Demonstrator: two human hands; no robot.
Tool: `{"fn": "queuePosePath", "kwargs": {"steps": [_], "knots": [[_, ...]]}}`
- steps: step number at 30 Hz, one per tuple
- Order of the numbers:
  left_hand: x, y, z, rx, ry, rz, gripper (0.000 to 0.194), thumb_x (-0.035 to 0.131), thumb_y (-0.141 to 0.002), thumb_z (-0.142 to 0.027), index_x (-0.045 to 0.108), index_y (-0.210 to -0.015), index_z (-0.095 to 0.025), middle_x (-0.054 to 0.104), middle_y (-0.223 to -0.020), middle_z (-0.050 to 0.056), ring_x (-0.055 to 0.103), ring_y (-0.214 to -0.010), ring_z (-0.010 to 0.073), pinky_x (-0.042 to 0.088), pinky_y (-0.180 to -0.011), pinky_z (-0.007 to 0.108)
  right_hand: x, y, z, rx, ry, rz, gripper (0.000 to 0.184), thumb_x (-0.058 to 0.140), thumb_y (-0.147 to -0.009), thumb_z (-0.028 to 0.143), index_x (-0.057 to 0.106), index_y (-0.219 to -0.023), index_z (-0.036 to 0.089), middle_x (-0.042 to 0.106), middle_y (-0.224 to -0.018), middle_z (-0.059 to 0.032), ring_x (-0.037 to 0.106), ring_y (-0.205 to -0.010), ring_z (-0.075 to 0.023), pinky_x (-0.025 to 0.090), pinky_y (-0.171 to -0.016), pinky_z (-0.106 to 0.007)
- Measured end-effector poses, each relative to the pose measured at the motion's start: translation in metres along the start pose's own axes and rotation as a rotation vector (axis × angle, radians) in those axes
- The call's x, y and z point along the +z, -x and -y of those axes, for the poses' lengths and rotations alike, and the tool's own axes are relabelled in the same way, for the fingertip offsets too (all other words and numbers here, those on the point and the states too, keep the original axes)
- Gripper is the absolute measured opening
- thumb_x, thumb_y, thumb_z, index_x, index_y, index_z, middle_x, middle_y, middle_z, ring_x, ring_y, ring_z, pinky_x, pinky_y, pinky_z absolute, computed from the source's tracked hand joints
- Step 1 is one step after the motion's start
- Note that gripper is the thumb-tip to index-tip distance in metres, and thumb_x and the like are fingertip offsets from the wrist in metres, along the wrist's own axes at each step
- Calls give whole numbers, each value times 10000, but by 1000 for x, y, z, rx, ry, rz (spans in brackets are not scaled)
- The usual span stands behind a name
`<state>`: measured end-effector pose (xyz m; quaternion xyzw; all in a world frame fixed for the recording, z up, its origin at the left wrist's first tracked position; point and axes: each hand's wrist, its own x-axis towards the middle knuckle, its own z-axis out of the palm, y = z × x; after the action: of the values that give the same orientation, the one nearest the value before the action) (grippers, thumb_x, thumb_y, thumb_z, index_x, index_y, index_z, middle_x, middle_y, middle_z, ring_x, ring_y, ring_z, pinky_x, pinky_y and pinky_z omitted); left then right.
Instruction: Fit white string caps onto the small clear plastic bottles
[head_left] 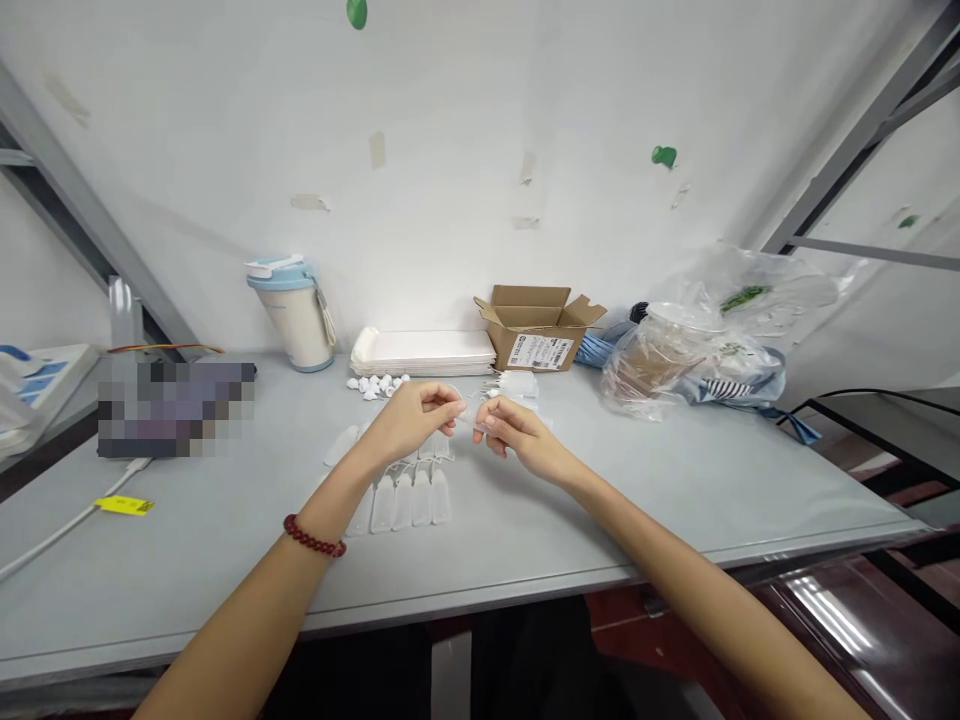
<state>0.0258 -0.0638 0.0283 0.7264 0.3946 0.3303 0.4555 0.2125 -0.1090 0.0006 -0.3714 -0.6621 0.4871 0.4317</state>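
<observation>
Above the middle of the grey table [675, 480], my left hand [414, 415] and my right hand [517, 430] meet, fingers pinched together on a small clear plastic piece [468, 415]. A red bead bracelet [313, 538] circles my left wrist. Just below my hands lies a row of several clear plastic tags [409, 497] on the table. Behind them sits a cluster of small white pieces [375, 384] and a little heap of clear pieces [519, 383].
At the back stand a pale blue-lidded jug [294, 315], a stack of white trays [420, 352], an open cardboard box [537, 327] and crumpled plastic bags with cups [697, 345]. A white cable with a yellow tag [124, 505] lies at the left.
</observation>
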Motion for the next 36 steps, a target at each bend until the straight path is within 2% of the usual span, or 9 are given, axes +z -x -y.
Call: {"fn": "queuePosePath", "kwargs": {"steps": [5, 11, 14, 16, 20, 26, 29, 32, 36], "knots": [[3, 4, -6, 67, -94, -20, 182, 599, -755, -343, 616, -759, -162, 646, -739, 20, 612, -666, 154, 497, -712, 318, -1, -2, -3, 53, -138, -16, 267, 540, -861, 453, 478, -866, 194, 561, -771, 1, 376, -517, -65, 323, -507, -237], [2, 0, -1, 75, 56, 8, 190, 653, -719, -332, 601, -768, -155, 632, -772, 14, 619, -734, 150, 498, -761, 310, -2, -4, -6, 31, -170, -23, 285, 571, -843, 463, 496, -862, 188, 580, -789, -14, 371, -518, -60, 323, -511, -241], [3, -1, 1, -1, 103, 8, 252, 633, -736, -395, 583, -743, -149, 607, -731, 12, 614, -671, 146, 522, -674, 298, -2, -4, -7, 21, -164, -9, 289, 576, -838, 466, 501, -860, 187, 587, -785, -16, 380, -515, -61, 327, -509, -241], [4, -1, 2, -50, 49, 14, 312, 589, -770, -448, 564, -693, -147, 594, -676, 13, 586, -575, 135, 505, -566, 275, -2, -3, -6, 23, -157, -4, 290, 577, -837, 466, 500, -867, 188, 588, -793, -16, 384, -515, -60, 333, -507, -239], [5, 0, 4, -23, -79, 43, 411, 491, -838, -485, 533, -600, -152, 565, -584, 7, 527, -482, 112, 446, -494, 244, -4, -1, 0, 20, -143, -17, 280, 561, -849, 460, 494, -879, 190, 581, -794, -13, 401, -524, -63, 358, -514, -240], [4, 5, -4, 107, -212, 106, 350, 459, -867, -442, 594, -706, -162, 613, -699, 14, 563, -610, 130, 449, -568, 237, -9, 0, 5, 30, -126, 9, 254, 555, -856, 436, 486, -888, 194, 586, -745, -3, 374, -507, -62, 364, -499, -235], [2, 6, -8, 146, -212, 153, 269, 497, -850, -402, 632, -819, -171, 647, -816, 28, 567, -697, 145, 468, -612, 243, -11, -1, 3, 61, -129, -16, 266, 557, -851, 437, 461, -926, 201, 601, -737, -2, 347, -493, -58, 352, -494, -232], [2, 6, -8, 176, -191, 157, 242, 515, -842, -392, 638, -847, -184, 663, -913, 32, 570, -777, 156, 478, -651, 244, -10, -1, 2, 71, -128, -39, 297, 561, -838, 449, 436, -958, 206, 609, -724, 2, 335, -484, -59, 344, -489, -234], [3, 4, -3, 119, -203, 138, 309, 494, -850, -433, 651, -774, -178, 642, -798, 22, 563, -710, 147, 475, -617, 238, -7, -1, 2, 75, -98, -42, 307, 540, -839, 465, 421, -965, 211, 607, -720, 6, 339, -472, -62, 343, -484, -237]]}}
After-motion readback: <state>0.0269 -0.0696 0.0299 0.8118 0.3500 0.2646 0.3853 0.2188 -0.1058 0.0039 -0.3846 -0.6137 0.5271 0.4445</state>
